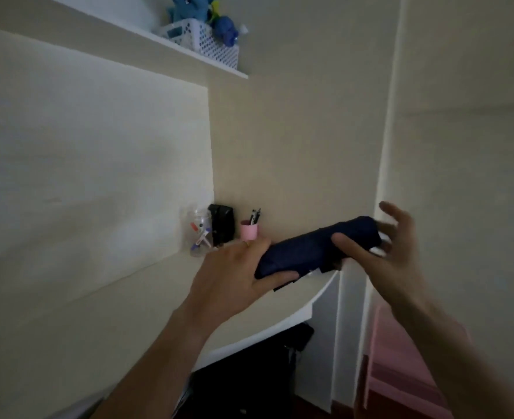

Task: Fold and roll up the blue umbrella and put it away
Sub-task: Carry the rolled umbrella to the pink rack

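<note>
The dark blue umbrella (313, 247) is folded and rolled into a compact bundle, held slanting above the desk's right end. My left hand (237, 273) grips its lower left end, thumb across the fabric. My right hand (379, 255) is at the upper right end, thumb pressing on the fabric while the other fingers are spread apart behind it. A short strap hangs from the bundle's underside.
A cream desk (129, 297) with a curved white edge runs below the hands. At its back stand a clear jar of pens (200, 234), a black object (222, 223) and a pink pen cup (248, 229). A shelf above carries a white basket (204, 42) and blue plush toys. Pink furniture (400, 373) sits lower right.
</note>
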{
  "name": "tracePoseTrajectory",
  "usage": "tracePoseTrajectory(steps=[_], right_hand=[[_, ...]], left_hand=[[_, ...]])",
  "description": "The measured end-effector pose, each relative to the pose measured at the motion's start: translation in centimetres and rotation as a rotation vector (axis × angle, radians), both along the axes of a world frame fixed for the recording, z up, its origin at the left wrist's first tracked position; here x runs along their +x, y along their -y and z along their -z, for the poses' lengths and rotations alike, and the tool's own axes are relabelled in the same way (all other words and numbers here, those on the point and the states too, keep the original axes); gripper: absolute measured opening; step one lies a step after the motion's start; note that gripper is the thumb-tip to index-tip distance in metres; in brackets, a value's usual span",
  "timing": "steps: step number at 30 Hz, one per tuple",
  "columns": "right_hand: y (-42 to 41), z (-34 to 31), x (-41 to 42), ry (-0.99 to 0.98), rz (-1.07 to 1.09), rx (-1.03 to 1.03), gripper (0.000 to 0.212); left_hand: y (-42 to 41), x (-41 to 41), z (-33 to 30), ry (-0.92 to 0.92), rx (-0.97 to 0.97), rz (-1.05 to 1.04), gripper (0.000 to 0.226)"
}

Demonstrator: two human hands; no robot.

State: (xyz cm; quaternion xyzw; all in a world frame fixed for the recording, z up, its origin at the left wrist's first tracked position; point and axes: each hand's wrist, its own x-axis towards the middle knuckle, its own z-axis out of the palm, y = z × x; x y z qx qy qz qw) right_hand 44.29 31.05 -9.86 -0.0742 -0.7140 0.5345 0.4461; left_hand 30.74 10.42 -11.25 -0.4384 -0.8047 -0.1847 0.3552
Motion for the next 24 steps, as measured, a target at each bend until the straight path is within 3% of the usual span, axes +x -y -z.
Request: tracePoseTrajectory(steps=[2,3,4,6,9,13,18,24], right_hand=[[-3.9,0.3,3.2,0.060,0.331,0.507,0.080],[-5.7,0.5,4.7,0.151,0.389,0.741,0.073],[-7.3,0.6,6.0,0.286,0.383,0.914,0.071],[-10.5,0.8,7.9,0.622,0.240,1.044,0.073],[-15.8,2.3,10.3,0.858,0.106,1.028,0.058],[-20.7,6.1,12.9,0.779,0.212,0.996,0.038],[-26.5,14.0,13.8,0.641,0.485,1.037,0.052],[-34.3,22.6,12.5,0.892,0.207,0.689,0.064]], left_hand=[[-3.6,1.1,0.4,-0.148,-0.044,0.067,0.058],[-5.6,1.9,0.6,-0.201,-0.076,0.098,0.057],[-7.6,2.8,0.9,-0.253,-0.108,0.118,0.057],[-11.5,4.8,1.4,-0.346,-0.129,0.162,0.056],[-17.0,7.4,2.9,-0.387,-0.155,0.237,0.052],[-22.5,8.7,5.1,-0.177,-0.238,0.308,0.059],[-29.8,7.4,8.8,0.039,-0.402,0.426,0.061],[-38.5,3.1,19.4,0.032,-0.540,0.506,0.054]])
